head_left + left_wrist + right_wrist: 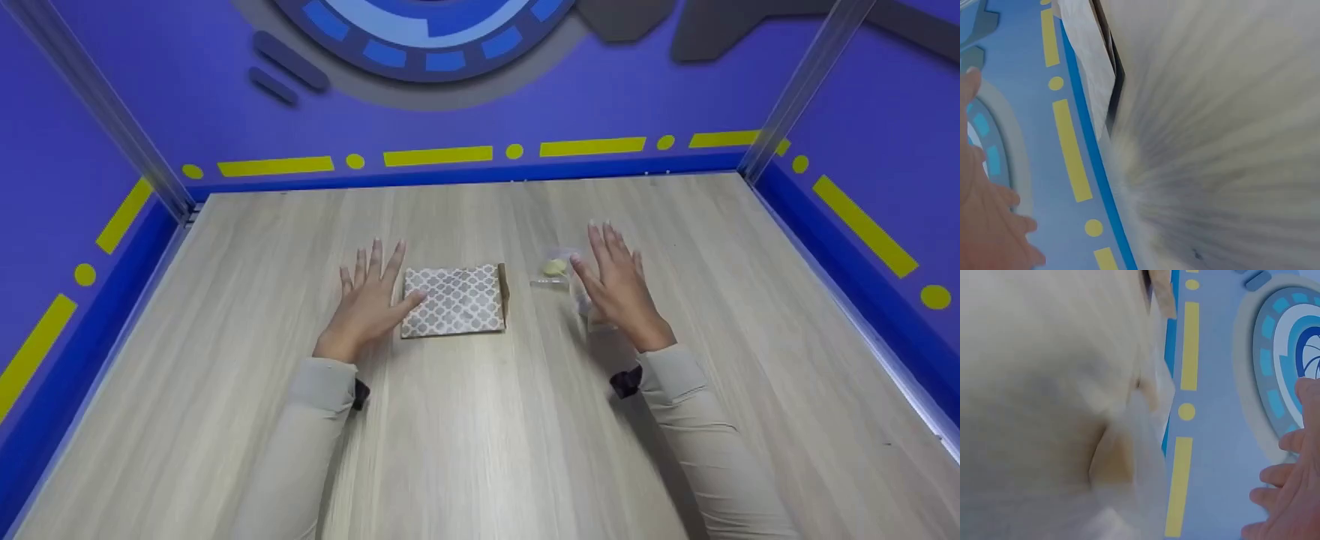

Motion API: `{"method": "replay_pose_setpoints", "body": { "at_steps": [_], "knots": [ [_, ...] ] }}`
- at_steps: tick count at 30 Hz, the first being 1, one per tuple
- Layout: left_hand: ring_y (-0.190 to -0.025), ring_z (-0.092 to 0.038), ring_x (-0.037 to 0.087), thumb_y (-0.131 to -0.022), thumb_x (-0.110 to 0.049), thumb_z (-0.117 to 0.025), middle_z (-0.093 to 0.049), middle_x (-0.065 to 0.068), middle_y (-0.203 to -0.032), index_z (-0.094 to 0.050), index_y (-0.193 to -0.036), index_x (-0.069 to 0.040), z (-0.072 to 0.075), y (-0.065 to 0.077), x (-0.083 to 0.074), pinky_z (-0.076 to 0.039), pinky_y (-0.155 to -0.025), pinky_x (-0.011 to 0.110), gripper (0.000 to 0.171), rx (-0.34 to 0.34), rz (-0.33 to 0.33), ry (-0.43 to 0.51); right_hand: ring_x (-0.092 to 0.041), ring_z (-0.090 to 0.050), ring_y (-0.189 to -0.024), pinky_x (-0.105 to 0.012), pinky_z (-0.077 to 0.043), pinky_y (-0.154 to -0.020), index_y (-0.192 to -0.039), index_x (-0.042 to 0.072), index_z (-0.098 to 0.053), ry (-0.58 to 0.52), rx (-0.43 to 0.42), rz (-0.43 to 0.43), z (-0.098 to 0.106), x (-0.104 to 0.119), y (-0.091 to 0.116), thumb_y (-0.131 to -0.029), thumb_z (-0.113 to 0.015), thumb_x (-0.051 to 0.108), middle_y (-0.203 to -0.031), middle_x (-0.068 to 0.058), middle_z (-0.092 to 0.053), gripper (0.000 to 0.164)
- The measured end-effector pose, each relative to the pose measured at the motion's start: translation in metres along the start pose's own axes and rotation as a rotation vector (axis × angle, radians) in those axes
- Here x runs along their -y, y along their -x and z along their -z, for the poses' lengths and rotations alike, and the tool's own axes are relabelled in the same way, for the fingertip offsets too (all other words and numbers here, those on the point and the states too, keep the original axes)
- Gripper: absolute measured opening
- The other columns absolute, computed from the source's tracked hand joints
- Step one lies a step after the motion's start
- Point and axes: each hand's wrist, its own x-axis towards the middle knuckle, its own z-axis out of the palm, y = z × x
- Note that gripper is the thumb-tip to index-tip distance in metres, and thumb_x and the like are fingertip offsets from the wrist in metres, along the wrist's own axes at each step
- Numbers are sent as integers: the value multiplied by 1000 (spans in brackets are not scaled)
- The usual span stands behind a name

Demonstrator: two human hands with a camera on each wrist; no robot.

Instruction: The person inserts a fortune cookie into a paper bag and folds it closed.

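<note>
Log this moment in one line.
left hand: spread, near rectangular grey-white patterned packet | right hand: spread, near clear plastic bag | held: nothing

Your counter (465, 450) has a pale wood-grain top. Well in from its left edge lies a grey-and-white patterned packet (454, 300). Between that and the right edge, you have a clear bag (550, 282) holding a yellowish piece (555, 267); more clear plastic (580, 301), partly hidden, lies just beside it, farther from the far edge.
</note>
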Motion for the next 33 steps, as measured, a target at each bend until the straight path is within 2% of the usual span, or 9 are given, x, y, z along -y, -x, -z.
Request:
{"method": "replay_pose_setpoints", "body": {
  "at_steps": [7,13,19,25,33],
  "knots": [
    [-149,8,30,-93,-61,-44,9,12,-161,0,-155,-24,0,-8,1,3,-118,53,85,121,-58,41,-30,-7,-149,-51,-6,-119,-154,7,-11,-148,48,79,-11,11,-7,-101,-41,44,-162,-13,-6,71],
    [-150,2,27,-94,-59,-44,2,10,-162,-2,-156,-21,-3,-16,-8,1,-119,49,84,184,-110,27,-24,-7,-149,-46,-11,-119,-155,10,-8,-223,109,82,-23,22,-13,-99,-41,49,-163,-7,-4,75],
    [-150,-3,28,-94,-57,-45,-3,9,-162,-6,-156,-19,-12,-23,-21,-3,-119,50,81,211,-164,-15,-25,-9,-149,-44,-11,-120,-154,10,-11,-244,162,104,-37,28,-17,-101,-41,44,-162,-6,-6,70],
    [-149,-9,29,-95,-55,-46,-10,10,-162,-13,-155,-18,-20,-30,-33,-7,-118,52,78,239,-215,-54,-25,-12,-149,-42,-12,-119,-154,13,-13,-223,256,145,-50,31,-20,-101,-43,40,-162,-6,-10,67],
    [-149,-9,26,-94,-57,-45,-11,6,-162,-13,-155,-22,-28,-36,-44,-8,-119,49,77,313,-205,-118,-27,-17,-147,-44,-16,-118,-154,14,-18,-150,365,206,-61,38,-21,-100,-46,37,-161,-3,-13,64]
  ]
}}
